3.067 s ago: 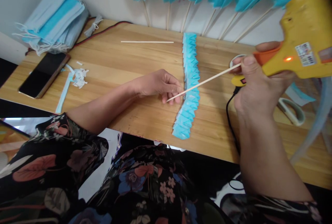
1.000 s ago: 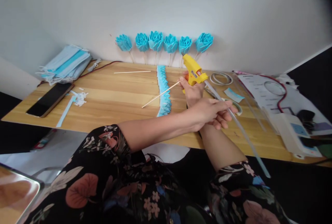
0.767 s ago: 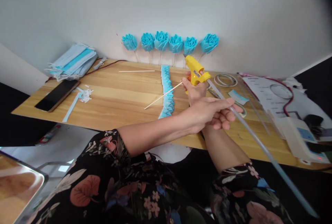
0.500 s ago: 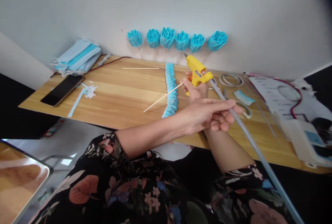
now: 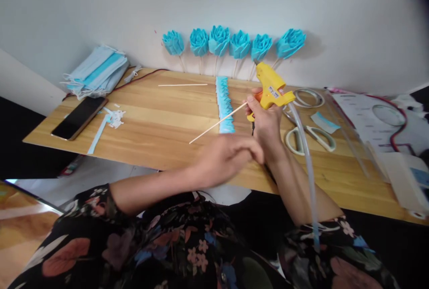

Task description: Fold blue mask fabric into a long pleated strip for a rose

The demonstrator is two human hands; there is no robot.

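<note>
Head view: the pleated blue strip [image 5: 222,97] lies lengthwise on the tabletop [image 5: 150,121]. Right of the strip, the right hand [image 5: 266,117] grips a yellow glue gun [image 5: 271,84] and pinches a thin wooden stick [image 5: 208,131], which crosses over the strip. A long glue stick [image 5: 310,177] droops from the gun's rear. At the strip's near end, the left hand [image 5: 228,159] is blurred; whether its fingers press together I cannot tell. Behind the strip stand six blue flowers [image 5: 219,41]; left of it lies a second stick [image 5: 182,85].
</note>
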